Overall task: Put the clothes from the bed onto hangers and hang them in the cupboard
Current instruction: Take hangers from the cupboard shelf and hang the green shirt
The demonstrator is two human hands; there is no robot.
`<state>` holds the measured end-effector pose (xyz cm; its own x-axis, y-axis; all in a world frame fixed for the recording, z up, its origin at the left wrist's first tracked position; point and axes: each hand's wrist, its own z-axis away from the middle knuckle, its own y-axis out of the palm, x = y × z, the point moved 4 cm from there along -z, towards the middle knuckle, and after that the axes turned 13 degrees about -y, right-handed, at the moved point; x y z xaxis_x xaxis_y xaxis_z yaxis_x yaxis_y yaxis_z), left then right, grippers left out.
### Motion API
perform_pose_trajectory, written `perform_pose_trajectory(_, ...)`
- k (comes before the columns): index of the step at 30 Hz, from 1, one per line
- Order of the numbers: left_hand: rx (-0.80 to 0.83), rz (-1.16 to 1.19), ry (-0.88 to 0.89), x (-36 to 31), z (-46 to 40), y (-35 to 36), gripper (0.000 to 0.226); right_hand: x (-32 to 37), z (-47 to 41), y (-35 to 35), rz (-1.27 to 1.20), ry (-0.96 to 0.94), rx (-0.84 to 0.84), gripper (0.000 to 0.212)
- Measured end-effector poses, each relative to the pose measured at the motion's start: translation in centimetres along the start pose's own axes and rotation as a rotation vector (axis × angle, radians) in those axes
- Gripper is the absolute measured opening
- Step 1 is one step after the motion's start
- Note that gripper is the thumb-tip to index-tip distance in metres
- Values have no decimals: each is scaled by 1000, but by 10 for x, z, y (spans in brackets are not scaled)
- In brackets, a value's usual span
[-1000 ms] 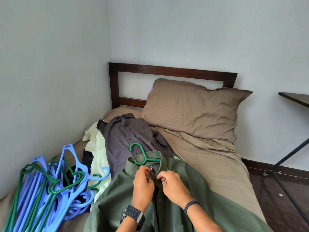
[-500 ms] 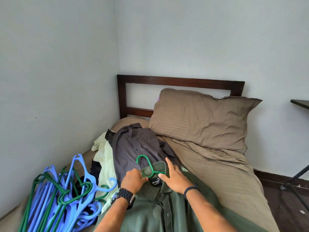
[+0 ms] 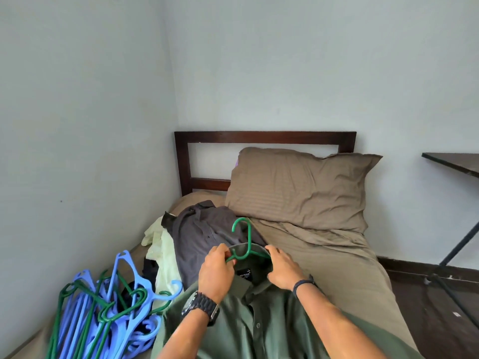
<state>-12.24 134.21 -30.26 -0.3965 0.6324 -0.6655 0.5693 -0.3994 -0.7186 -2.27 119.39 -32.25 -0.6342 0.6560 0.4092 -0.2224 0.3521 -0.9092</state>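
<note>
1. Green shirt (image 3: 259, 322) lies on the bed (image 3: 337, 268) under your forearms; its lower part is cut off by the frame edge.
2. Green hanger (image 3: 246, 244) sits in the collar, arms hidden inside, hook showing.
3. Your left hand (image 3: 216, 273) pinches the hanger; your right hand (image 3: 283, 268) grips the collar.
4. Grey shirt (image 3: 204, 237) partly covers other clothes; spare hangers (image 3: 108, 312) lie in a tangle.

Clothes and hangers on the bed (image 3: 324, 257)

Pillow (image 3: 298, 187) at the head, against the headboard (image 3: 264, 137); pile of clothes (image 3: 197, 234) left of it; heap of hangers (image 3: 103, 314) nearer left by the wall; shirt (image 3: 259, 322) nearest, hanger (image 3: 246, 244) in its collar; worktop (image 3: 453, 164) far right.
</note>
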Motion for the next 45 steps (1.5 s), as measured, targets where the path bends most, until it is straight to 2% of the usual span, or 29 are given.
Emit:
perform_pose_trajectory(5, -91, 49, 214, -36, 26, -26, 10, -1, 30, -50, -10, -23, -93, 40)
perform_pose_trajectory(9, -128, 94, 343, -69, 53, -49, 15, -3, 66, -96, 8, -23, -159, 41)
perform_pose_trajectory(14, -233, 145, 419, -123, 90, -75, 14, -4, 123, -157, -34, -52, -286, 28)
perform_pose_trajectory(19, -354, 121, 483, -182, 125, -97, 14, -4, 190, -220, -130, -114, -389, 41)
perform_pose_trajectory(24, -433, 168, 534, -241, 158, -122, 13, -7, 250, -289, -340, -206, -468, 33)
perform_pose_trajectory(27, -519, 181, 631, -277, 177, -139, 14, -10, 278, -327, -312, -219, -484, 26)
perform_pose_trajectory(30, -565, 230, 688, -307, 198, -149, 21, -11, 301, -362, -201, -204, -536, 39)
perform_pose_trajectory(32, -562, 253, 712, -323, 208, -150, 17, -13, 311, -379, -115, -195, -577, 32)
perform_pose_trajectory(35, -507, 255, 718, -342, 213, -135, 12, -25, 318, -391, 21, -145, -646, 26)
perform_pose_trajectory(38, -400, 254, 662, -352, 205, -107, 18, -52, 310, -392, 97, -123, -641, 42)
perform_pose_trajectory(41, -177, 191, 576, -357, 180, -64, 24, -95, 289, -381, 138, -116, -592, 52)
perform_pose_trajectory(45, 139, 111, 473, -361, 135, -6, 13, -143, 256, -357, 327, -130, -542, 40)
